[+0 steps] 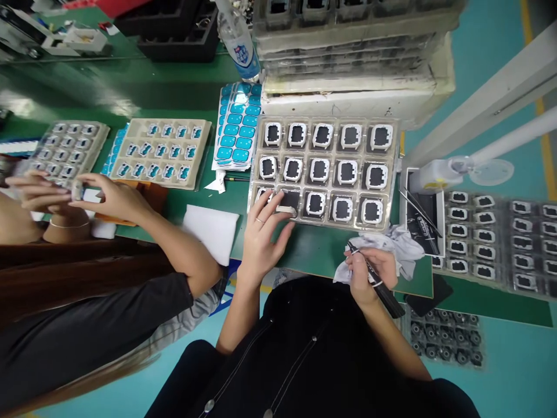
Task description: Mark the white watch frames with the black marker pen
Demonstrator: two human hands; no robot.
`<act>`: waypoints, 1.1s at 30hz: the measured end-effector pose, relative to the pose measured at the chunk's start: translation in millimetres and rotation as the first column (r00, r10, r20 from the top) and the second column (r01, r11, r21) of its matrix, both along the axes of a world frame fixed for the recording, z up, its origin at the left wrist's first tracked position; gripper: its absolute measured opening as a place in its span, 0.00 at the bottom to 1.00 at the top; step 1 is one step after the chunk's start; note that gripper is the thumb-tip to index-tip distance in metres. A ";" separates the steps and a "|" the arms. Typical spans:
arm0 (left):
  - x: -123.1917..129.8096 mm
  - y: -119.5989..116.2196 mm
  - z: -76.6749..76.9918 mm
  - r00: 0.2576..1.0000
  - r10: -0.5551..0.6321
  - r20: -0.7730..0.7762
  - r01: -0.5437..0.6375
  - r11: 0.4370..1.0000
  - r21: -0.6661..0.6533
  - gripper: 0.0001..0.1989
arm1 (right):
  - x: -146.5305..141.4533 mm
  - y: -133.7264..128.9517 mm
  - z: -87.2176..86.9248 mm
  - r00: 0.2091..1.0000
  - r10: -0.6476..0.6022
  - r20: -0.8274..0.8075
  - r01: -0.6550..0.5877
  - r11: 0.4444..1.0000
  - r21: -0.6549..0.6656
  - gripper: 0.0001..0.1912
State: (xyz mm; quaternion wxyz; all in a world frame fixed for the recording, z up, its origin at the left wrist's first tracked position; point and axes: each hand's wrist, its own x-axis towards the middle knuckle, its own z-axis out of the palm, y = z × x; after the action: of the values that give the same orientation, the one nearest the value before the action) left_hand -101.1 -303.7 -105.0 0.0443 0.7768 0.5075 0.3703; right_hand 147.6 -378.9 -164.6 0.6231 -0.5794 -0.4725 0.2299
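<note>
My left hand (263,238) is over the front-left part of a clear plastic tray (256,152). Its fingers are closed on a white watch-case frame (286,210), tipped edge-on at its compartment; the fingers partly cover it. Similar white frames with dark openings, such as one frame (319,169), lie in the other compartments. My right hand (369,270) grips a black marker pen (383,293), its tip pointing up and left towards the tray. A crumpled white cloth (404,247) lies behind and under that hand.
Stacked trays (348,64) stand behind mine, with a water bottle (241,46) beside them. Blue sticker sheets (237,128) lie left. Tweezers (421,213) rest on a dark box at right, near a pump bottle (435,174). A co-worker's hands (108,197) hold a small part.
</note>
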 end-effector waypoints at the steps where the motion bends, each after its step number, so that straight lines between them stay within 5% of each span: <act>1: 0.1 0.5 0.5 1.000 -0.015 0.003 0.015 1.000 -0.001 0.05 | 0.3 -0.2 0.7 1.000 0.003 0.005 -0.003 1.000 -0.006 0.12; 7: 8.2 -4.3 13.9 0.965 -0.023 0.262 -0.006 0.994 0.111 0.02 | 0.4 -1.5 3.9 0.999 0.020 0.025 -0.020 1.000 -0.012 0.10; 10: 15.3 -17.6 16.6 0.880 -0.092 0.466 0.170 0.977 -0.128 0.07 | -0.2 -3.0 2.4 1.000 0.002 0.012 -0.002 1.000 -0.024 0.11; 14: 33.3 -41.2 -3.1 0.744 0.018 0.668 0.399 0.790 -0.466 0.15 | 0.6 -6.0 1.3 1.000 0.026 0.004 -0.026 0.998 -0.055 0.10; 20: 58.3 -58.1 -31.5 0.693 0.142 0.707 0.480 0.641 -0.599 0.25 | 2.4 -10.7 0.0 0.999 0.050 0.023 -0.048 0.996 -0.076 0.09; 28: 65.3 -48.1 -37.0 0.730 0.114 0.674 0.467 0.637 -0.613 0.21 | -0.4 -3.0 12.5 0.978 0.210 -0.012 -0.210 0.976 -0.063 0.08; 33: 67.4 -44.0 -43.8 0.729 0.075 0.681 0.472 0.665 -0.579 0.18 | -0.8 3.6 15.6 0.965 0.224 0.137 -0.220 0.975 -0.041 0.06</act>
State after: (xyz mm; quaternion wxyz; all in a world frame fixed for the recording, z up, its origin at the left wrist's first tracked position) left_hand -33.7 -347.7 -148.8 0.5628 0.5679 0.4660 0.3789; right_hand 146.9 -375.3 -149.0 0.5512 -0.5453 -0.5743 0.2627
